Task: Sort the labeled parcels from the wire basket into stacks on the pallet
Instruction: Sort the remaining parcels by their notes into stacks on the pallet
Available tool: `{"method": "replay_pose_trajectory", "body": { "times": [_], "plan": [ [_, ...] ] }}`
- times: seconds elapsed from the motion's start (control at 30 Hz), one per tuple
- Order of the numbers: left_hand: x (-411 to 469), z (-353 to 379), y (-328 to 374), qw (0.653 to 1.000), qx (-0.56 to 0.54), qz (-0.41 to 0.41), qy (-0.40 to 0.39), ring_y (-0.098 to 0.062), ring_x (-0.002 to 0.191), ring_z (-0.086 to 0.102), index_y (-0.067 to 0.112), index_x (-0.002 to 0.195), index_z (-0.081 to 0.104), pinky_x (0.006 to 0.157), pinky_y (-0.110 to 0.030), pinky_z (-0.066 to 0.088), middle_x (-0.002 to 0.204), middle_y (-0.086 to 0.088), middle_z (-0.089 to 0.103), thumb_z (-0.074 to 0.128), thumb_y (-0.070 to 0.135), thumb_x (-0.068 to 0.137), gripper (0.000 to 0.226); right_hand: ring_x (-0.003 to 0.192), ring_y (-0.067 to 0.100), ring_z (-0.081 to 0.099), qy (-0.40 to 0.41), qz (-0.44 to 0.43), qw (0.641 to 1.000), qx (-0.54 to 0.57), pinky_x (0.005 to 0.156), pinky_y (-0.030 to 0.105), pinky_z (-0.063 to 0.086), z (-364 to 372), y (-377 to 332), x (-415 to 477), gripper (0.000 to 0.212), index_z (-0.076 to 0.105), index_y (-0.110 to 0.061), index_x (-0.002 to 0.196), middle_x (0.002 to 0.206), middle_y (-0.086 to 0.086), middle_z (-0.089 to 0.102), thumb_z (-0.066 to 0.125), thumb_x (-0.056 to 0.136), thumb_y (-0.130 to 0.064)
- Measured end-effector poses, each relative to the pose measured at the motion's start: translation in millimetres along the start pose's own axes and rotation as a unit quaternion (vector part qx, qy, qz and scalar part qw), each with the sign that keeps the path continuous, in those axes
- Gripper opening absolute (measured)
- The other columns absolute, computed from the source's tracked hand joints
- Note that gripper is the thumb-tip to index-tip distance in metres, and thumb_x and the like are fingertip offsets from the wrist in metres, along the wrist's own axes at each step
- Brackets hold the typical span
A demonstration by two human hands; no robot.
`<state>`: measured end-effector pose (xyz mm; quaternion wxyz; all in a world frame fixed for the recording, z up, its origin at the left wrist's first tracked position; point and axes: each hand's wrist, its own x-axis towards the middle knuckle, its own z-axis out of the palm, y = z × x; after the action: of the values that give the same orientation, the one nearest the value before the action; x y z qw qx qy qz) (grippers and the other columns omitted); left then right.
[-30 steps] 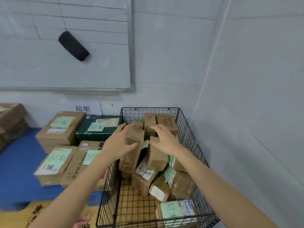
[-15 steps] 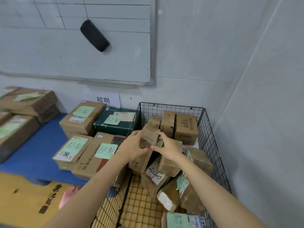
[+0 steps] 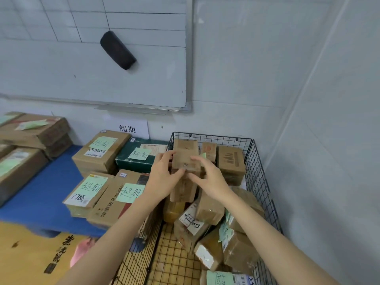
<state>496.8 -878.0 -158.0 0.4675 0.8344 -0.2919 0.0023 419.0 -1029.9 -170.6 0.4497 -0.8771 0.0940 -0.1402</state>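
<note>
A black wire basket (image 3: 259,182) in the corner holds several brown cardboard parcels, some with green or white labels. I hold a tall narrow brown parcel (image 3: 185,155) upright over the basket's left side. My left hand (image 3: 162,179) grips its left edge and my right hand (image 3: 209,177) grips its right front, fingers curled on it. To the left, the blue pallet (image 3: 41,194) carries flat boxes with green handwritten labels (image 3: 90,187), among them a dark green box (image 3: 139,159).
A whiteboard with a black eraser (image 3: 118,50) hangs on the back wall, and a paper sign (image 3: 127,128) sits beneath it. More brown boxes (image 3: 30,136) are stacked at far left. A yellow printed carton (image 3: 30,256) lies in front of the pallet. Grey wall closes the right side.
The narrow parcel has risen out of the pile and now stands higher between both hands. The camera has swung left, showing more of the pallet.
</note>
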Motion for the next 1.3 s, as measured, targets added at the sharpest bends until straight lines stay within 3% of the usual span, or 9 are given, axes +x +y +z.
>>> {"method": "replay_pose_trajectory", "body": {
  "times": [0.23,0.37,0.57,0.73,0.87,0.97,1.03,1.13,1.3],
  "plan": [
    [3,-24,33,0.991,-0.118,-0.005,0.061,0.005,0.099,0.052,0.024,0.143,0.038,0.072,-0.010,0.042,0.133,0.002,0.047,0.072,0.023,0.088,0.065,0.116,0.009,0.053,0.094,-0.028,0.995,0.018,0.087,0.027,0.044,-17,-48,-4,0.033,0.050,-0.027,0.123,0.129,-0.010,0.056,0.059,0.095,-0.043],
    [3,-33,40,0.991,-0.118,-0.001,0.060,0.010,0.093,0.051,0.025,0.150,0.028,0.067,-0.009,0.040,0.137,0.012,0.034,0.076,0.019,0.085,0.081,0.116,0.007,0.056,0.100,-0.051,0.993,0.022,0.096,0.039,0.052,-22,-58,-5,0.039,0.040,-0.031,0.128,0.132,-0.014,0.054,0.062,0.095,-0.036],
    [13,-50,44,0.989,-0.139,0.038,0.039,-0.008,0.102,0.061,0.030,0.147,0.028,0.065,-0.013,0.051,0.137,0.013,0.042,0.082,0.010,0.075,0.093,0.130,-0.003,0.043,0.080,-0.074,0.993,0.043,0.109,0.029,0.039,-26,-71,-10,0.057,0.037,-0.030,0.143,0.137,-0.028,0.045,0.064,0.094,-0.014],
    [20,-59,39,0.986,-0.158,0.039,0.042,-0.027,0.113,0.061,0.028,0.151,0.025,0.082,-0.030,0.058,0.134,0.008,0.043,0.087,0.011,0.068,0.106,0.113,-0.010,0.052,0.085,-0.097,0.991,0.034,0.081,0.006,0.046,-33,-80,-11,0.064,0.037,-0.032,0.144,0.147,-0.010,0.047,0.061,0.093,-0.002],
    [25,-71,39,0.984,-0.171,0.040,0.043,-0.026,0.112,0.060,0.032,0.135,0.042,0.083,-0.036,0.059,0.131,-0.001,0.047,0.087,0.030,0.059,0.088,0.131,-0.008,0.042,0.082,-0.125,0.988,0.028,0.096,0.009,0.043,-40,-84,-14,0.071,0.036,-0.040,0.140,0.147,-0.017,0.043,0.057,0.091,0.008],
    [27,-78,41,0.979,-0.195,0.015,0.057,-0.024,0.107,0.061,0.034,0.114,0.046,0.086,-0.039,0.056,0.120,0.004,0.051,0.087,0.014,0.070,0.064,0.132,-0.003,0.043,0.096,-0.151,0.984,-0.007,0.101,0.008,0.039,-44,-88,-15,0.074,0.037,-0.043,0.138,0.143,-0.020,0.046,0.056,0.090,0.010],
    [27,-82,42,0.976,-0.204,0.000,0.073,-0.019,0.101,0.063,0.029,0.113,0.045,0.085,-0.041,0.056,0.121,0.006,0.052,0.086,0.012,0.071,0.061,0.126,0.003,0.050,0.118,-0.162,0.980,-0.019,0.104,0.023,0.047,-46,-90,-14,0.073,0.041,-0.043,0.138,0.140,-0.022,0.048,0.056,0.090,0.010],
    [22,-86,43,0.978,-0.195,0.023,0.067,-0.016,0.100,0.062,0.032,0.120,0.043,0.077,-0.027,0.054,0.123,0.007,0.052,0.090,0.032,0.064,0.072,0.127,-0.001,0.045,0.137,-0.179,0.974,-0.029,0.108,0.025,0.044,-51,-93,-11,0.068,0.050,-0.039,0.135,0.135,-0.015,0.050,0.057,0.089,0.011],
    [18,-91,50,0.968,-0.246,0.011,0.041,-0.017,0.111,0.060,0.049,0.119,0.047,0.079,-0.029,0.057,0.127,0.004,0.052,0.076,0.066,0.057,0.070,0.126,-0.007,0.043,0.137,-0.200,0.968,-0.066,0.106,0.008,0.034,-60,-96,-5,0.061,0.062,-0.031,0.128,0.130,-0.013,0.054,0.057,0.088,0.015]
  ]
}}
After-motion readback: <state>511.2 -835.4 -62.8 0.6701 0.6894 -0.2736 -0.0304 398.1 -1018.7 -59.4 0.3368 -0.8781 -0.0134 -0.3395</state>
